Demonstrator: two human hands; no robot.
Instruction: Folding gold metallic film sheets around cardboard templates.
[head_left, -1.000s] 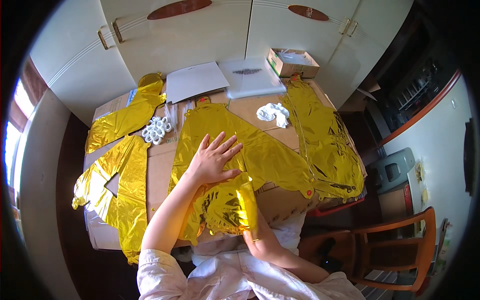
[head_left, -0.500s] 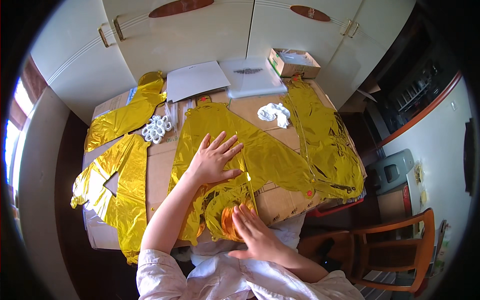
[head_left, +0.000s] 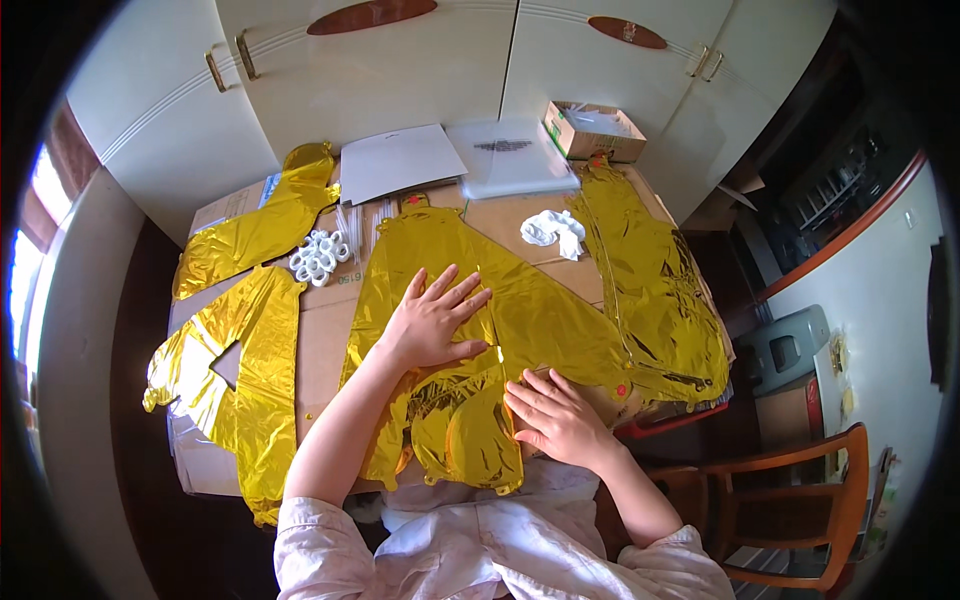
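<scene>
A large flat gold foil balloon (head_left: 420,255) lies uninflated across the middle of the cardboard-covered table (head_left: 322,330). My left hand (head_left: 435,325) rests palm down on its middle with spread fingers. Beside its lower right edge, my right hand (head_left: 560,420) lies flat with the fingertips at the foil, fingers straight and slightly apart. The foil's lower part (head_left: 460,435) is creased and reaches the table's near edge. Neither hand grips anything.
More gold foil balloons lie at left (head_left: 265,370), far left (head_left: 250,240) and right (head_left: 660,300). White rings (head_left: 318,258), clear straws (head_left: 352,225), crumpled white material (head_left: 553,232), a white sheet (head_left: 400,165), a plastic packet (head_left: 515,160) and a small carton (head_left: 597,140) surround them. A wooden chair (head_left: 850,500) stands at right.
My right hand has moved right and farther from me, off the lower foil to its right edge. The lower foil, orange and curled before, now lies flatter. My left hand stays in place.
</scene>
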